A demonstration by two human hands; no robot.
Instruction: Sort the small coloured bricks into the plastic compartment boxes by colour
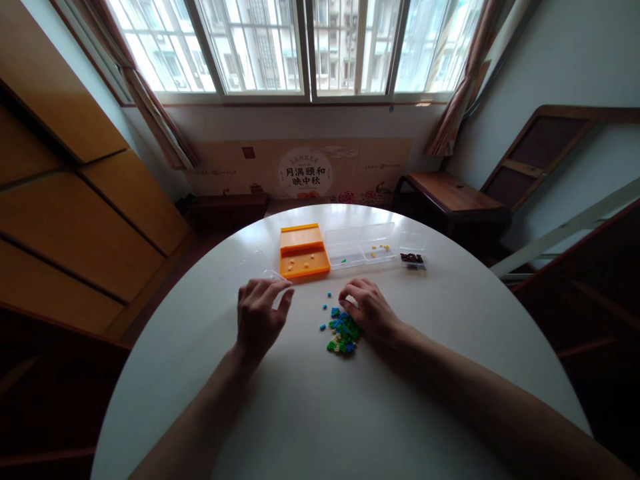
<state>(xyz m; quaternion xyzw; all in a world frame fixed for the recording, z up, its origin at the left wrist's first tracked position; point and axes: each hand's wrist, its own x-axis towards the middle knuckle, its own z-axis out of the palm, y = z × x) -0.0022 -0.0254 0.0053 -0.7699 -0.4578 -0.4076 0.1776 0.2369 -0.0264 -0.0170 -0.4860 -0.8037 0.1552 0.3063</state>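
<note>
A: Nearest, on the white round table [310, 413]?

B: Two bare forearms, reaching in from the bottom edge. Left hand [259, 317] palm down, fingers loosely curled, fingertips touching a small clear lid or tray [273, 275] that is hard to make out against the tabletop. No firm grasp visible; impossible to tell whether anything is pinched underneath.

A: And the right hand [371, 308]?

B: Palm down too, fingers bent, resting right at the upper right edge of a heap of small bricks [342, 331], blue and green with some yellow. Touching the heap; cannot tell whether any piece is held under the fingers.

A: Loose pieces?

B: A few blue ones [329, 295] scattered just beyond the heap, between the two hands.

A: Further out?

B: Orange tray [303, 250], with a few tiny pieces inside. Just beside it to the right, a clear divided box [360, 243] holding some yellow bits. Then a small clear box [413, 257] of dark pieces, slightly apart.

A: Beyond the table?

B: Wooden bench [450, 193] to the right, window [300, 47] with curtains at the back.
</note>
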